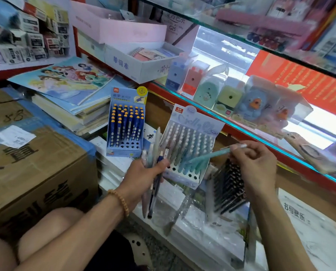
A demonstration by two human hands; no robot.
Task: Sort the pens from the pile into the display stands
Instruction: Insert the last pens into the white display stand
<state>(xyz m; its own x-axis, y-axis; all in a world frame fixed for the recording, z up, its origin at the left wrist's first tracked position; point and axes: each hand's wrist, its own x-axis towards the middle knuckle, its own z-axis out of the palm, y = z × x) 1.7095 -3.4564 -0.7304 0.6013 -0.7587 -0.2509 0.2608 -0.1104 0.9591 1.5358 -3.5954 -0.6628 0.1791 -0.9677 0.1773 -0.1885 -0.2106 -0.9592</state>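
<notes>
Pens bunched in left hand, fingers curled round them, frame centre | right hand pinches teal pen over pastel display stand | blue stand upper left of it

Blue stand header: "deli". Pastel stand header: red "LAMTU" tag. White box front: "单词本". Package on shelf: "G25". Remaining print illegible.

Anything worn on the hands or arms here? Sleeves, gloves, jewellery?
Both forearms are bare, with no sleeves in view. No gloves on either hand. The left wrist carries a bracelet of round tan wooden beads. Right hand and wrist show no ring, watch or band.
</notes>
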